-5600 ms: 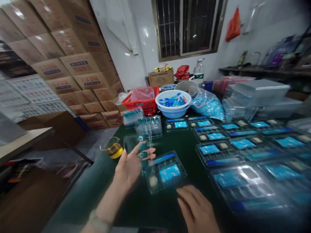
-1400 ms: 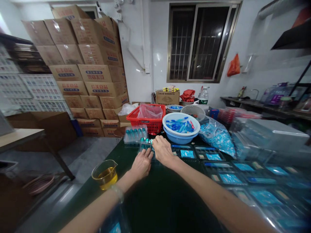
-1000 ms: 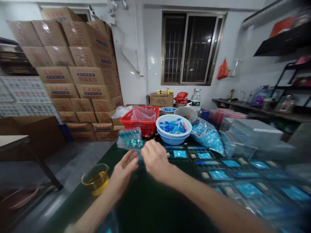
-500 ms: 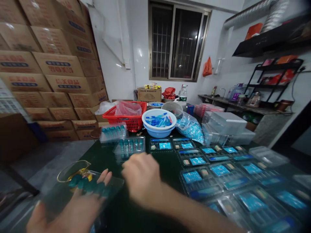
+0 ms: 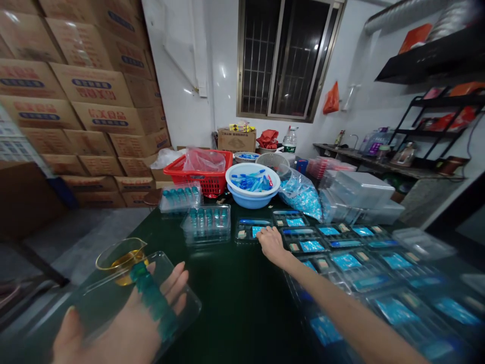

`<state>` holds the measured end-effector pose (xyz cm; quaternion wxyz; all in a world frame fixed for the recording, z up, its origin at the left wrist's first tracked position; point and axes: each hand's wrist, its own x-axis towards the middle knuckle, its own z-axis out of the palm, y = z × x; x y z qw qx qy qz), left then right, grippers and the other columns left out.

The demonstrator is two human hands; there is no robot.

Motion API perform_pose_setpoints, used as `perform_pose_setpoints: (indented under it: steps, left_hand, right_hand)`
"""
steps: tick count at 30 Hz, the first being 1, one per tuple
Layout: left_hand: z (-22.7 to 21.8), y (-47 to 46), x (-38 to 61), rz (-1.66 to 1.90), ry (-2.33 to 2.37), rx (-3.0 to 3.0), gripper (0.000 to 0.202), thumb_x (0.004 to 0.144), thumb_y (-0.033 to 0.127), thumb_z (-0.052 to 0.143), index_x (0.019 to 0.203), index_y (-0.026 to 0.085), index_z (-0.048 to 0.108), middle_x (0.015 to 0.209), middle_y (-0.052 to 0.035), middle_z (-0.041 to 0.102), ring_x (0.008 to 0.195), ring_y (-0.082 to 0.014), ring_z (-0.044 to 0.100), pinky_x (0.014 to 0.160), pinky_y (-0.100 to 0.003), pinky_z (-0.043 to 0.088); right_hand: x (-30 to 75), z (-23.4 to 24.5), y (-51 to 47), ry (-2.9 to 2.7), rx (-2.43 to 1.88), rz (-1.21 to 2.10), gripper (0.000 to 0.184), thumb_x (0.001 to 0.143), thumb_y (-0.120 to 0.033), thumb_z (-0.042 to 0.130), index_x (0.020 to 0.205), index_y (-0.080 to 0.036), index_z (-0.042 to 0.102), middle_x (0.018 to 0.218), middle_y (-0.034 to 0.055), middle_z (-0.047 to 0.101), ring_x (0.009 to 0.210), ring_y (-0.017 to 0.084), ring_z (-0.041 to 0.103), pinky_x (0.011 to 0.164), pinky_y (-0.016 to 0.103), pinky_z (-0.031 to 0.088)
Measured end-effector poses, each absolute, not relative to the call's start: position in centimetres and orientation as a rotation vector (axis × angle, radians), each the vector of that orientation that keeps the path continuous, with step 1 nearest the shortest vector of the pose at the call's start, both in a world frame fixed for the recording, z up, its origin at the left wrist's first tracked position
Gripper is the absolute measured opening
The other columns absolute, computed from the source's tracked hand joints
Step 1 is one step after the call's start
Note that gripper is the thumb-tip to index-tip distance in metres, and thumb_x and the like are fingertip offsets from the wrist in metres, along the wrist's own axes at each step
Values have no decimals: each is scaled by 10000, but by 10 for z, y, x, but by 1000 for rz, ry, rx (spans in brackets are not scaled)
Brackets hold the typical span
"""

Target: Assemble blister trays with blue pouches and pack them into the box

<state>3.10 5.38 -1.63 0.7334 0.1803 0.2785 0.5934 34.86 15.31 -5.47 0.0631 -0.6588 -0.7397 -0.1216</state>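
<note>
My left hand is at the near left, under a clear plastic tray and holding it up. A row of teal pieces sits in that tray, and my fingers show through the plastic. Farther out, my right hand reaches across the dark green table, its fingertips on the edge of a blister tray with a blue card inside. Two more clear trays of teal pieces stand just left of it.
A glass jug of yellow liquid stands behind the held tray, near the table's left edge. Many blister trays cover the right side. Beyond stand a white basin of blue pieces, a red basket, a bulging bag of blue pieces and stacked cartons.
My left hand has carried the clear tray toward me and to the left. My right hand has moved out and to the right, from the middle of the table onto the blister tray.
</note>
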Motion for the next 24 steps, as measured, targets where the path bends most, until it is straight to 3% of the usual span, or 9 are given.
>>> perform_pose_setpoints:
  steps: [4,9,14,18,24]
  left_hand:
    - [1,48,41,1261,502,369,897,629,629,556,1367,178,323,1354,-235,402,1215,-421,390,892,-611,408]
    - [14,47,60,1249,479,356,850,656,635,539,1346,174,357,1332,-286,393,1174,-441,431,828,-570,458]
    - [13,41,66,1166,441,372,721,718,630,500,1300,216,403,1332,-236,417,1194,-406,427,872,-529,430]
    - [12,37,66,1102,443,416,636,750,629,470,1235,218,443,1319,-232,431,1174,-399,453,918,-512,379]
    - [23,41,79,1027,573,641,594,758,642,423,1124,182,513,1146,-223,572,971,-362,583,836,-469,408]
  right_hand:
    - [342,-61,105,-2367,-1877,-321,224,836,-60,424,846,-194,603,892,42,637,875,181,517,765,314,303]
    - [320,-68,43,-2534,-1647,-261,162,789,-55,520,833,-193,592,861,24,626,818,165,512,707,302,293]
    - [297,-66,0,-2611,-1365,-308,83,753,-113,599,808,-175,594,810,27,616,753,170,506,657,309,286]
    - [290,-66,-20,-2473,-1332,-242,219,715,-49,591,885,-186,584,841,17,603,743,168,493,664,306,281]
    - [290,-56,-37,-2319,-1342,-141,233,728,-57,587,905,-205,553,835,-6,580,731,163,483,673,309,269]
